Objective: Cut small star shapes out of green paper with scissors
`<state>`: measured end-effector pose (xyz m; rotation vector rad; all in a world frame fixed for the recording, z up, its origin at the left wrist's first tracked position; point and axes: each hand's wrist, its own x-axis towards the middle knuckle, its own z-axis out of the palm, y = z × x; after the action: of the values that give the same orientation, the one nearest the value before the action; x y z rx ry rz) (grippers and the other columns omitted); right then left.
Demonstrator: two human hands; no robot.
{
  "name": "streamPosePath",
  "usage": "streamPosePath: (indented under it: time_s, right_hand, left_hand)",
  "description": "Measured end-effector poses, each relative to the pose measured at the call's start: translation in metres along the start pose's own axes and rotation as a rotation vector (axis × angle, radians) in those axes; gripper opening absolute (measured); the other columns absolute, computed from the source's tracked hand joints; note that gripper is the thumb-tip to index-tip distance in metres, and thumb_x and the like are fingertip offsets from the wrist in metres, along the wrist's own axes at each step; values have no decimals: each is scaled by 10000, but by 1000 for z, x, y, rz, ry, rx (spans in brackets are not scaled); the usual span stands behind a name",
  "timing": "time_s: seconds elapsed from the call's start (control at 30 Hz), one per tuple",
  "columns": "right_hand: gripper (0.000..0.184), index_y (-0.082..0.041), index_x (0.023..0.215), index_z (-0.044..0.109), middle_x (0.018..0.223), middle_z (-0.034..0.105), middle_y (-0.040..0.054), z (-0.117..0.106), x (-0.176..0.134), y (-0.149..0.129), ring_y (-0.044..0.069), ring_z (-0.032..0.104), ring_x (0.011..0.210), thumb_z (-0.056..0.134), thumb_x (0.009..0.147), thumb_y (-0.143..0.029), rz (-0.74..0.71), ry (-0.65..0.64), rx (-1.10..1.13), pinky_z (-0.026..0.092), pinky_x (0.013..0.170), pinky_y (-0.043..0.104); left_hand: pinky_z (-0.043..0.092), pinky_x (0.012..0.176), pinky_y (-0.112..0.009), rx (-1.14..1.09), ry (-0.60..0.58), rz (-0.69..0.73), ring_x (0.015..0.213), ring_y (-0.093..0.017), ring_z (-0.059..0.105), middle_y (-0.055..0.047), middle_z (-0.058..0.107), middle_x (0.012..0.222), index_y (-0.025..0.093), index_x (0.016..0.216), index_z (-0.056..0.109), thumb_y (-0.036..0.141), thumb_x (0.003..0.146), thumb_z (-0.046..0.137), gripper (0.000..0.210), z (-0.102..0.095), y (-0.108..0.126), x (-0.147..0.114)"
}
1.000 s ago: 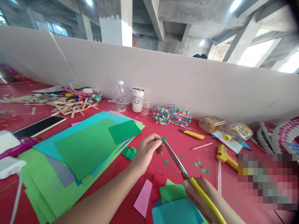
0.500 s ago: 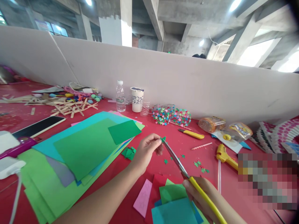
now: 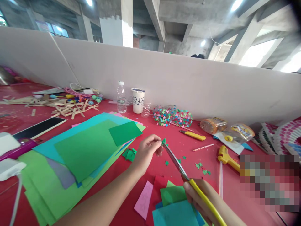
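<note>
The left hand (image 3: 148, 152) pinches a green paper piece (image 3: 164, 142) above the worktop (image 3: 150, 127); at its five o'clock the right hand (image 3: 199, 191) grips yellow-handled scissors (image 3: 193, 184), tips at the piece. From it, green stars (image 3: 197, 165) lie at four o'clock, a cutter (image 3: 193, 135) at three, paper sheets (image 3: 86, 149) at nine.

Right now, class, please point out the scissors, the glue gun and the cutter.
Scissors (image 3: 194, 185): head view, on the yellow handle near the blades.
Glue gun (image 3: 227, 157): head view, on the yellow body.
Cutter (image 3: 194, 135): head view, on the yellow handle.
</note>
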<state>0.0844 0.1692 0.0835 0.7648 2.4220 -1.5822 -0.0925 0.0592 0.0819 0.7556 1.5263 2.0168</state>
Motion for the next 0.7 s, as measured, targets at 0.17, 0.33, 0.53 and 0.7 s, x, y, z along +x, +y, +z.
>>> streamPosePath:
  time_s: [0.17, 0.33, 0.53, 0.7]
  right_hand:
    - [611, -188, 654, 447, 330, 299, -113, 2, -5, 1, 48, 263, 280, 334, 750, -781, -35, -7, 7, 184, 347, 196]
    - [627, -184, 671, 474, 346, 302, -112, 3, -4, 9, 51, 275, 290, 328, 746, -789, -32, 49, -6, 204, 348, 194]
    - [650, -183, 660, 472, 353, 308, -105, 3, -5, 8, 48, 273, 288, 334, 713, -816, -35, 42, 33, 187, 333, 193]
    - [650, -186, 657, 459, 353, 324, -103, 5, -5, 4, 50, 266, 286, 304, 722, -814, -41, 25, 30, 191, 336, 204]
  left_hand:
    - [406, 549, -227, 53, -34, 30, 543, -110, 523, 22, 561, 594, 177, 716, 518, 280, 801, 532, 134, 1, -1, -2]
    - [403, 546, -224, 58, -36, 29, 535, -106, 519, 24, 553, 594, 177, 706, 518, 288, 798, 535, 146, 3, 3, -4]
    - [395, 533, -217, 59, -33, 29, 526, -102, 509, 28, 545, 580, 178, 695, 515, 298, 797, 544, 161, 5, 3, -6]
    - [391, 538, -214, 39, -18, 28, 522, -97, 507, 31, 548, 573, 179, 689, 507, 293, 799, 540, 161, 8, 0, -8]
